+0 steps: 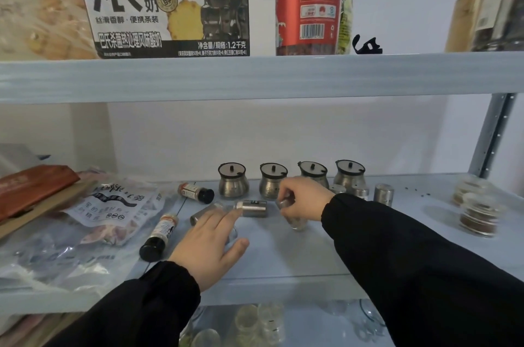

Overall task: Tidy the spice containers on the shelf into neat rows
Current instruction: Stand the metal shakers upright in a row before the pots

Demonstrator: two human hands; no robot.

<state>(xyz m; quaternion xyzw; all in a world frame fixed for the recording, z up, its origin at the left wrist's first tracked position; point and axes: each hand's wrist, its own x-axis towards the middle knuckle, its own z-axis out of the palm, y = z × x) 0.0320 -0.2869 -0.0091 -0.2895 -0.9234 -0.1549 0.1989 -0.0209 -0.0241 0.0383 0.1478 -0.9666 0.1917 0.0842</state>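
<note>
Several steel spice pots (233, 180) with clear lids stand in a row at the back of the pale blue shelf (283, 261). Small steel shakers (383, 194) stand to their right. My right hand (304, 199) is shut on a clear glass shaker (296, 222), tilted above the shelf. A steel shaker (252, 207) lies on its side between my hands. My left hand (211, 244) rests open, fingers spread, over a clear container that it mostly hides. Two black-capped bottles (160, 236) (195, 192) lie on their sides at the left.
Plastic food bags (85, 222) and a brown packet (31, 188) crowd the shelf's left side. Stacked round clear tubs (479, 213) stand at the right, by the metal upright (490, 137). The upper shelf (255, 77) carries a printed box and jars. Glassware sits below.
</note>
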